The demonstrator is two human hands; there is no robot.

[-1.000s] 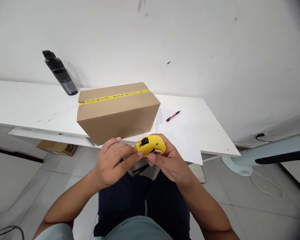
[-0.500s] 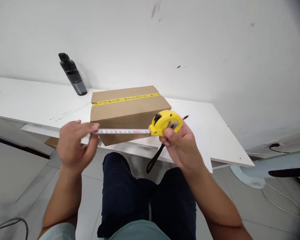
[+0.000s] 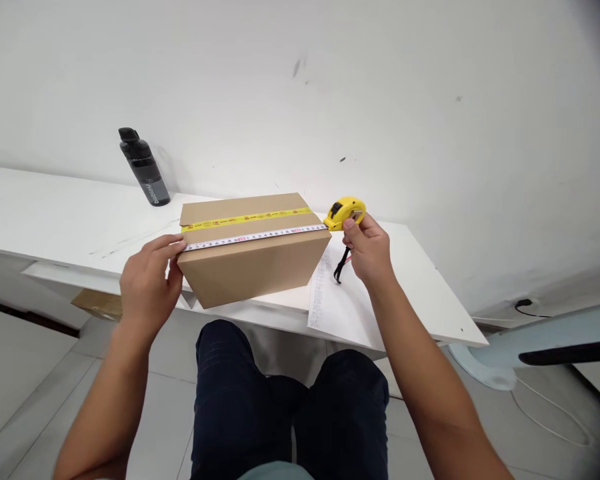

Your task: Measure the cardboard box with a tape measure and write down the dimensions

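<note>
- We see the white table (image 3: 70, 207) against the wall; it bears the plain brown cardboard box (image 3: 260, 277), shut, with a yellow packing strip (image 3: 250, 219) printed in red along its top.
- Our left hand (image 3: 153, 283) is at the box's left edge, fingers narrowed on the free end of the blade; our right hand (image 3: 370, 250) grips the yellow tape measure (image 3: 345, 212) just past the right edge, its black slider facing up.
- We read the blade (image 3: 255, 237) as white with black marks and red blocks; it lies across the box top, nearer us than the strip; half a second ago it was stretched before the box's front, and a second ago the case was low by our lap.
- We see the black strap (image 3: 341, 265) hanging below the case.
</note>
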